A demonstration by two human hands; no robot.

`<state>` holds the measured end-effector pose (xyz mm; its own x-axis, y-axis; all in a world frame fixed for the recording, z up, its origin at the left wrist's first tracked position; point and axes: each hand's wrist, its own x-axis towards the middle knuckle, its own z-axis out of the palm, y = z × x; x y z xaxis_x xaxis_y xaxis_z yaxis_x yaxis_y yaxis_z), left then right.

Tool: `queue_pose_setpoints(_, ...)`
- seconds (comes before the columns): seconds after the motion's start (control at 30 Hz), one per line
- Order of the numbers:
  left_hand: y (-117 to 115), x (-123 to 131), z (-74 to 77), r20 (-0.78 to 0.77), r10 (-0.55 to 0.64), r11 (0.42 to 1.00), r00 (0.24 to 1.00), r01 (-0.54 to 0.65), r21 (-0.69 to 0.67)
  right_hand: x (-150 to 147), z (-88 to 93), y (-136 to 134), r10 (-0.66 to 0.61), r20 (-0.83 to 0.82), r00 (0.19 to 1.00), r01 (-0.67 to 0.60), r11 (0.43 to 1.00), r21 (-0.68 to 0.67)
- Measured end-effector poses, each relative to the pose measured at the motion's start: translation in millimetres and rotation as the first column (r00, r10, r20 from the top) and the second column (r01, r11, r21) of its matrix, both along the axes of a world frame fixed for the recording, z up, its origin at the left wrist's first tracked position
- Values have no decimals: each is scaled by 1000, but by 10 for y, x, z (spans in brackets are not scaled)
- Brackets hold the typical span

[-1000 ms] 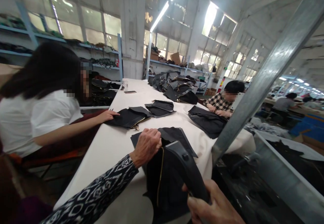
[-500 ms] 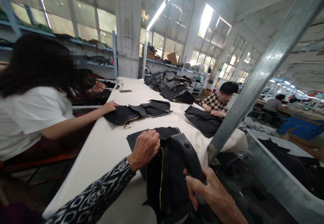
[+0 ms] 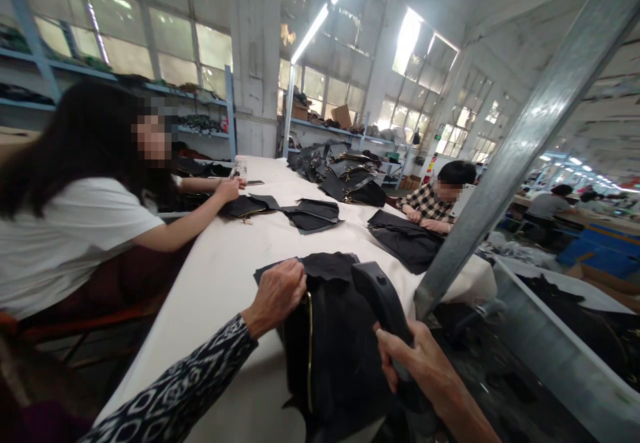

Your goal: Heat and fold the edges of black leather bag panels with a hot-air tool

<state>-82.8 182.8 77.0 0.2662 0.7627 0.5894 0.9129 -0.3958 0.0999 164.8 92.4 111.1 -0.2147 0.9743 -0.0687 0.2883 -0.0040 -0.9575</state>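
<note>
A black bag piece (image 3: 340,349) with a gold zipper hangs over the near edge of the pale table (image 3: 200,323). My left hand (image 3: 280,293) pinches its upper left edge, close to the top of the zipper. On the right, my right hand (image 3: 415,356) is wrapped round a curved black handheld tool (image 3: 377,289), whose head lies over the upper right part of the bag piece. Under the bag piece, flat dark pieces (image 3: 265,271) rest on the table. The lower end of the tool is hard to make out.
A person in white (image 3: 85,229) handles a black piece at the left; a person in checks (image 3: 430,196) works at the far right. Black pieces (image 3: 313,215) and a heap of bags (image 3: 350,173) lie farther back. A metal post (image 3: 510,149) and a bin (image 3: 565,336) stand right.
My left hand and the bag's edge have shifted slightly left. The tool head has moved a little against the bag. The person in white has brought both hands together and drawn a black piece away.
</note>
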Motion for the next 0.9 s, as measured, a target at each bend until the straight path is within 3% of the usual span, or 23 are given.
queue_pose_setpoints(0.13, 335, -173, 247, 91, 151, 987, 984, -154, 33, 120, -77, -34, 18, 11, 1000, -18, 1000, -4)
queue_pose_setpoints(0.3, 729, -404, 852, 122, 269, 942, 955, -287, 172, 225, -136, -70, 0, -18, 1000, 0, 1000, -21)
queue_pose_setpoints(0.43, 783, -482, 1379, 96, 311, 879, 946, -324, 349, 278, -107, -97, -36, 13, 999, 36, 999, -8)
queue_pose_setpoints(0.53, 705, -413, 1530, 2, 274, 846, 962, -243, 474, 307, -127, -82, -17, 19, 1000, 18, 999, -37)
queue_pose_setpoints(0.6, 622, -321, 1407, -136, 199, 854, 971, -103, 511, 331, -176, -63, -2, 24, 1000, 3, 999, -37)
queue_pose_setpoints(0.67, 516, -217, 1095, -304, 88, 869, 949, 76, 489, 356, -235, -51, 19, 29, 999, -18, 999, -33)
queue_pose_setpoints(0.8, 279, -29, 170, -459, -118, 863, 881, 319, 392, 385, -286, -65, 36, 80, 996, -31, 998, -56)
queue_pose_setpoints(0.9, 162, 77, -434, -410, -293, 863, 864, 424, 276, 364, -276, -73, 28, 105, 994, -19, 996, -90)
